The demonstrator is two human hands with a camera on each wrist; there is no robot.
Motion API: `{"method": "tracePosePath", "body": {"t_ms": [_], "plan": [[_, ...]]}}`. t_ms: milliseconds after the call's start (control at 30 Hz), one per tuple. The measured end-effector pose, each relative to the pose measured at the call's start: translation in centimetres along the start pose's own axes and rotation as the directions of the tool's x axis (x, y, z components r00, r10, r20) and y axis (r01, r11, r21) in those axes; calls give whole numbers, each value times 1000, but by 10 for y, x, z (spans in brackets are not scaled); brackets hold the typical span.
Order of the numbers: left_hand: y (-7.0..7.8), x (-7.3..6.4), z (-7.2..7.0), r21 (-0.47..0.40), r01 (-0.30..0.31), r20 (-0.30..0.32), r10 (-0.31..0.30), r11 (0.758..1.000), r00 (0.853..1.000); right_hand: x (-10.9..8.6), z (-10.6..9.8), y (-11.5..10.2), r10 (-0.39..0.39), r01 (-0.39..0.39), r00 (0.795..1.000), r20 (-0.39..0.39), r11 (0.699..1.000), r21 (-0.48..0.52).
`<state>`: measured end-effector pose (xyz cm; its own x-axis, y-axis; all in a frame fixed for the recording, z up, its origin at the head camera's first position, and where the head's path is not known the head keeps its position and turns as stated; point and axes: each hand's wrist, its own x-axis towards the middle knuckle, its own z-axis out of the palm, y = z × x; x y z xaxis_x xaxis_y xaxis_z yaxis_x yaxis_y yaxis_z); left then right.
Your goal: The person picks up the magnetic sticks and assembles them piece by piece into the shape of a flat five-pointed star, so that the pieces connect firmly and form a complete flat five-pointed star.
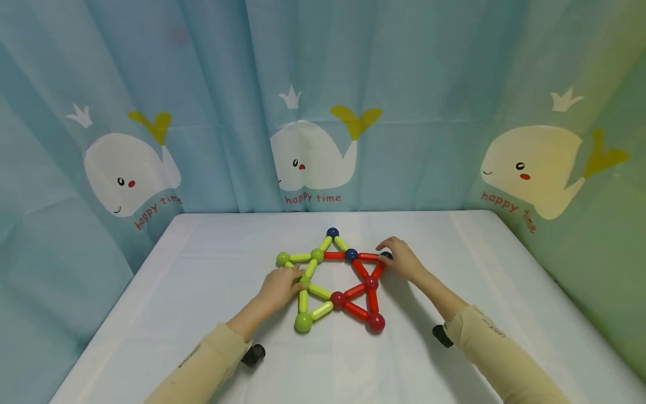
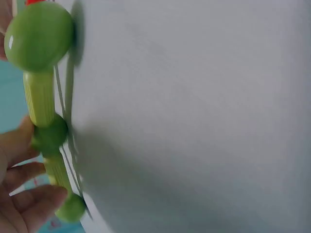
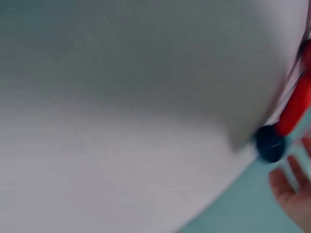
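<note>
A five-pointed star of magnetic rods and balls lies on the white table, one side made of yellow-green rods (image 1: pixel 319 291), the other of red rods (image 1: pixel 356 310). My left hand (image 1: pixel 278 287) pinches a green ball (image 2: pixel 50 136) at the star's left inner corner, its other fingers along a yellow-green rod (image 2: pixel 57 170). My right hand (image 1: pixel 402 258) is at the right tip, thumb and fingers spread around a dark blue ball (image 3: pixel 270 143). In the right wrist view, blurred fingertips show beside this ball with a gap. Another dark blue ball (image 1: pixel 332 233) forms the far tip.
A light blue curtain (image 1: pixel 424 67) with printed whales hangs behind and beside the white table (image 1: pixel 202 292). Black wrist devices (image 1: pixel 254 355) show under both beige sleeves (image 1: pixel 497 342). A large green ball (image 1: pixel 303 322) and a red ball (image 1: pixel 375 322) form the near tips.
</note>
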<state>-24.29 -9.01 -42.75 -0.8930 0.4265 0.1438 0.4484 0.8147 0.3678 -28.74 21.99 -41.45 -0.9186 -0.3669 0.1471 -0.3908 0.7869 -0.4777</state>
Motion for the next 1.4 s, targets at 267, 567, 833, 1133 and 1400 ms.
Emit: {"method": "tracePosePath", "body": {"t_ms": [267, 567, 833, 1133, 1400], "plan": [[-12, -5, 4, 10, 35, -31, -35, 999, 999, -19, 12, -34, -102, 130, 985, 136, 967, -219], [-7, -1, 7, 106, 17, -58, -11, 994, 998, -18, 20, -38, -87, 104, 992, 97, 977, -188], [-5, 7, 6, 137, 1, -35, 4, 991, 999, -15, 25, -38, -69, 82, 995, 78, 980, -183], [-3, 9, -3, -3, 41, 127, -40, 999, 991, -17, 18, -34, -153, 164, 984, 88, 977, -139], [2, 8, 0, -8, 55, 97, -54, 998, 994, -18, 28, -52, -347, 418, 905, 248, 839, -349]]}}
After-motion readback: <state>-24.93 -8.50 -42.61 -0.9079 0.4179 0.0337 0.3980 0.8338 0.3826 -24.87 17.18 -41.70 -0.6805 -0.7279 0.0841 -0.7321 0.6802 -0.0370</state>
